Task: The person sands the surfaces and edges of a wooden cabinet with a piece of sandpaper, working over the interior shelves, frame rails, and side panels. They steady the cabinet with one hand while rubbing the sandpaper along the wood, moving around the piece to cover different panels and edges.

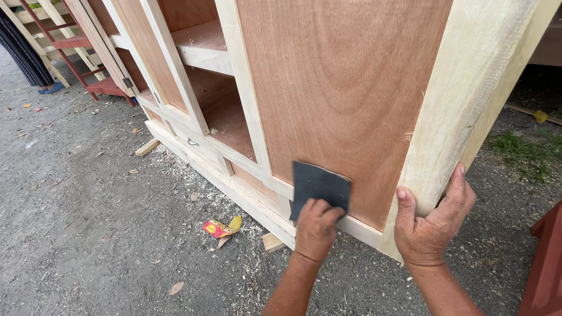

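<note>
— Sandpaper [319,186], dark sheet, flat against the cabinet's [345,93] reddish panel, low down near the bottom rail?

— Yes; left hand [316,227] presses it there, fingers bunched together on its lower edge. Right hand [430,225] grips the pale corner post [462,111], thumb and fingers wrapped round it. Sawdust and a red-yellow wrapper [221,227] lie on the gravel [88,222] beside

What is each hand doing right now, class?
Left hand: fingers pressing dark sandpaper against the cabinet panel.
Right hand: fingers wrapped around the pale corner post.
</note>
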